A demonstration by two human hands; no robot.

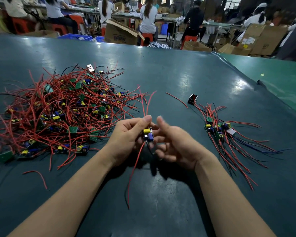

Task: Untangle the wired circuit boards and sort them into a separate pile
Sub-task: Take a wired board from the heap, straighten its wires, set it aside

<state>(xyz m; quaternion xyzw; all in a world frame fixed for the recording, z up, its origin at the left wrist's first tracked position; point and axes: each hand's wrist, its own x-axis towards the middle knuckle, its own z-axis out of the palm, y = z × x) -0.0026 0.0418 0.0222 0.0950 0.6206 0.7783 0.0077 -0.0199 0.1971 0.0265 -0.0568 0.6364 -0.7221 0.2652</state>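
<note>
Risk: small green circuit board with yellow and blue parts (148, 135), pinched in left hand (126, 137), trails long red wires (135, 168). Right hand (174, 142), fingers loosely curled, blurred, holds nothing. Wires may snag tangled red-wired heap (61, 113) before reaching sorted pile (219, 130).

Overhead light, glare patches on table (178, 74); background soft, perhaps motion-blurred; wide-angle bending at edges.

Two bare forearms in view, no sleeves visible up to the frame edge. Left hand (126, 137) and right hand (176, 142): no gloves, rings, watch or wrist straps. Fingernails short, unpainted.
</note>
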